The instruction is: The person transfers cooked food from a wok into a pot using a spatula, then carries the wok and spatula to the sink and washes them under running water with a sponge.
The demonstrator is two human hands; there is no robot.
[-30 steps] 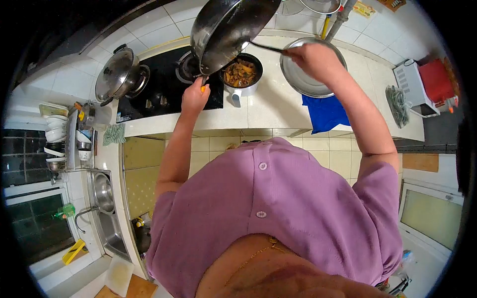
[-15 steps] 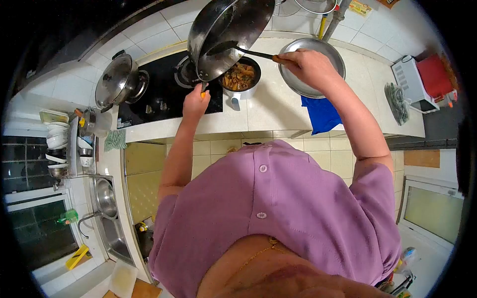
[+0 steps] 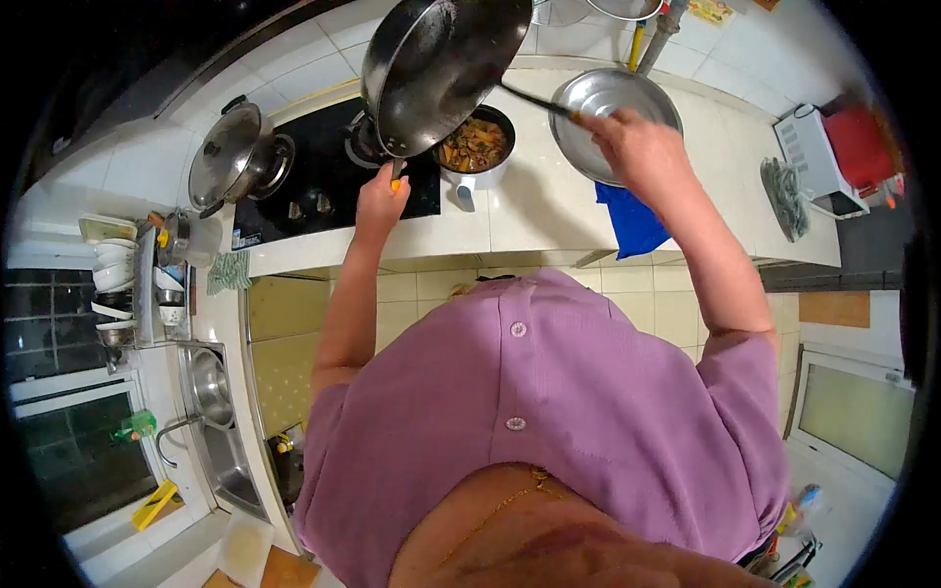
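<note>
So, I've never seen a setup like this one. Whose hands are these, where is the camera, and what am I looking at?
There is no machine here: these are a person's two bare hands. One camera, worn on the head, looks forward and down, which is why the purple shirt fills so much of the view.

The left hand holds a wok by its handle, tilted, next to a pot of cooked food. The right hand holds a dark utensil; its far end can't be made out against the wok.

On the counter are that pot, a round metal dish and a blue cloth. A lidded pan stands at the left of the black cooktop.
</note>
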